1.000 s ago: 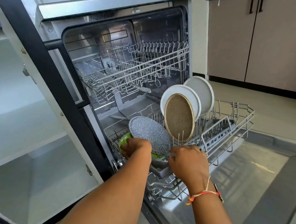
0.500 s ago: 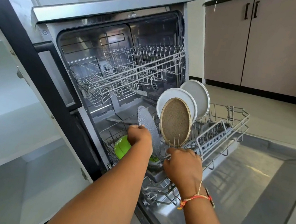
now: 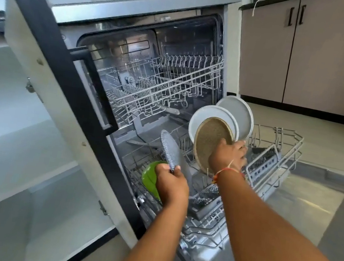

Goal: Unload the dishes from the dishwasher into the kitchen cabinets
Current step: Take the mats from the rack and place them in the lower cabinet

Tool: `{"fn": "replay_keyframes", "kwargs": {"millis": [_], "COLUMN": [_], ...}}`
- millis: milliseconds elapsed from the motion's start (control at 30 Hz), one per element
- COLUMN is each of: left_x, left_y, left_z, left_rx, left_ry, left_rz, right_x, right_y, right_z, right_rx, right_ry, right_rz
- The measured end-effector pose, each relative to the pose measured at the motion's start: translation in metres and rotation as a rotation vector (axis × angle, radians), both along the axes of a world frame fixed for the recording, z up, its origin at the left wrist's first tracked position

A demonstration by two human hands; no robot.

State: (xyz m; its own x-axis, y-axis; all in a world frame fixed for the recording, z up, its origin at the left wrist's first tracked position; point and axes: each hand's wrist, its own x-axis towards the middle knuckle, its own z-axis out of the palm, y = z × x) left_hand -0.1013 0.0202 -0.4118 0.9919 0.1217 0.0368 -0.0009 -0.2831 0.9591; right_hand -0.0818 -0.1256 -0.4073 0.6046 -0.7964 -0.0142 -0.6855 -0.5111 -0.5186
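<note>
My left hand (image 3: 171, 184) pinches the grey speckled plate (image 3: 169, 150) by its lower rim, my right hand (image 3: 229, 156) grips the brown plate (image 3: 206, 142) mid-way along the lower rack (image 3: 287, 137), both likely stiff, breakable, rim-held best.

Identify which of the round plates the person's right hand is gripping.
The brown speckled plate: the right hand grips its edge. Two white plates stand behind it, and the left hand holds the grey plate.

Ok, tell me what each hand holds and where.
Left hand: grey speckled plate, by its lower edge. Right hand: brown plate, by its right rim.
</note>
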Motion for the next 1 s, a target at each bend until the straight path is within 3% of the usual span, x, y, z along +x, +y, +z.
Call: {"fn": "replay_keyframes", "kwargs": {"millis": [100,367,667,833,1000], "left_x": [-0.01,-0.022,-0.06,-0.098,-0.133], "left_y": [0.002,0.009,0.028,0.049,0.076], "left_z": [0.001,0.015,0.049,0.074,0.097], "left_rx": [0.027,0.066,0.009,-0.089,-0.185], "left_ry": [0.017,-0.089,-0.284,-0.412,-0.421], "left_rz": [-0.034,-0.055,-0.093,-0.155,-0.293], "right_x": [0.009,-0.009,-0.072,-0.124,-0.168], "right_y": [-0.017,0.003,0.05,0.096,0.144], "right_z": [-0.003,0.022,0.059,0.09,0.111], "right_rx": [0.114,-0.338,-0.662,-0.532,-0.344], "right_ry": [-0.065,-0.146,-0.49,-0.778,-0.921], "right_rz": [-0.017,0.118,0.187,0.157,0.148]}}
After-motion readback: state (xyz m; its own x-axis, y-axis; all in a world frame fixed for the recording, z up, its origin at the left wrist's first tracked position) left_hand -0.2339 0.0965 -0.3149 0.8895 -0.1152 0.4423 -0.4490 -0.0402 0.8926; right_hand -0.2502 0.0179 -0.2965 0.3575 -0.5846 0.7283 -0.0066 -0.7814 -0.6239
